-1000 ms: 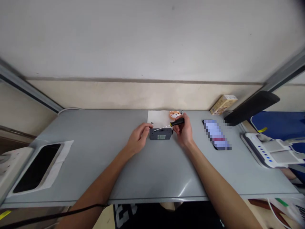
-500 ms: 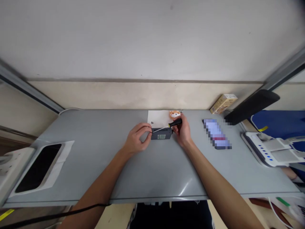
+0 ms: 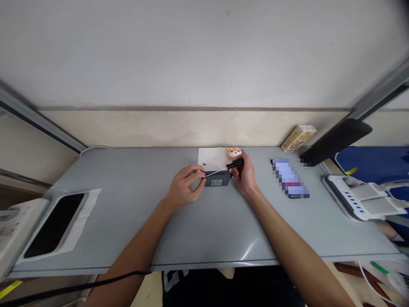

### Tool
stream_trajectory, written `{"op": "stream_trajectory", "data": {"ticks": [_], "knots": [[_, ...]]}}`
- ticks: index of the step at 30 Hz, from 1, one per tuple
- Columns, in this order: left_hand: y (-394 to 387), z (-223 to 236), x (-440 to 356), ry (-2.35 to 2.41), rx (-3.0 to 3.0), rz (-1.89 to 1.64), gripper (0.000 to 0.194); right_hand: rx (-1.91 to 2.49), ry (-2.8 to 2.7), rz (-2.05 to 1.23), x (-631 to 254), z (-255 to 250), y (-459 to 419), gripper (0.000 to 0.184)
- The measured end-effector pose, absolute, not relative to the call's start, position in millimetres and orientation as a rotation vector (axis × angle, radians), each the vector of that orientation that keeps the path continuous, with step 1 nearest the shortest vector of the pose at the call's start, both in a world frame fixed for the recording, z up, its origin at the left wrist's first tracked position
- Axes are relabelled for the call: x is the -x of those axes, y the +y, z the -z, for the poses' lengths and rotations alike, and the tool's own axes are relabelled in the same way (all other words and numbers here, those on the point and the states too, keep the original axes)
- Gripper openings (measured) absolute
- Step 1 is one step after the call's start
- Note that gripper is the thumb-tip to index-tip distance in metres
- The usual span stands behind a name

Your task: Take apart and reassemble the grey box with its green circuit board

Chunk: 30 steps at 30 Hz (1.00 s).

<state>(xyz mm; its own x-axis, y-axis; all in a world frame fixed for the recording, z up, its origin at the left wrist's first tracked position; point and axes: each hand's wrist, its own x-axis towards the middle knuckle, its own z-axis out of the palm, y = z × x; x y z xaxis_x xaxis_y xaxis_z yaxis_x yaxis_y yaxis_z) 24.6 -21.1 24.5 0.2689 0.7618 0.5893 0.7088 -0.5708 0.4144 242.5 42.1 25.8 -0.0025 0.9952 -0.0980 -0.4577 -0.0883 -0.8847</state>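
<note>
A small dark grey electronic box (image 3: 220,182) with a row of vent slots and a pale label stands on the grey table. My left hand (image 3: 187,185) is closed on its left end, fingertips at the corner. In my right hand (image 3: 246,175) is a screwdriver (image 3: 235,163) with a black and yellow handle. Its thin shaft slants down-left across the box, and the tip meets the left corner by my left fingertips; the exact contact is hidden. My right fingers also touch the box's right end. Several tiny black pieces, apparently screws, lie on a white paper (image 3: 209,155) behind.
An orange-and-white animal-face item (image 3: 234,153) lies on the paper. To the right are a blurred-out phone (image 3: 290,178), a carton (image 3: 298,137), a black slab (image 3: 338,143) and a white charging unit (image 3: 348,198). A black-screened phone (image 3: 54,226) and a white power strip (image 3: 19,232) are at left.
Hardly anything differs: the view shifts slightly, and my left fingertips sit a touch further right at the box's corner. Both hands keep their holds.
</note>
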Motion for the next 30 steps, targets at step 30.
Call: {"op": "stream_trajectory", "data": {"ticks": [30], "knots": [[-21.0, -20.9, -32.0, 1.286, -2.422, -1.364, 0.007, 1.045, -0.904, -1.193, -250.8, -6.8, 57.6, 0.056]]}}
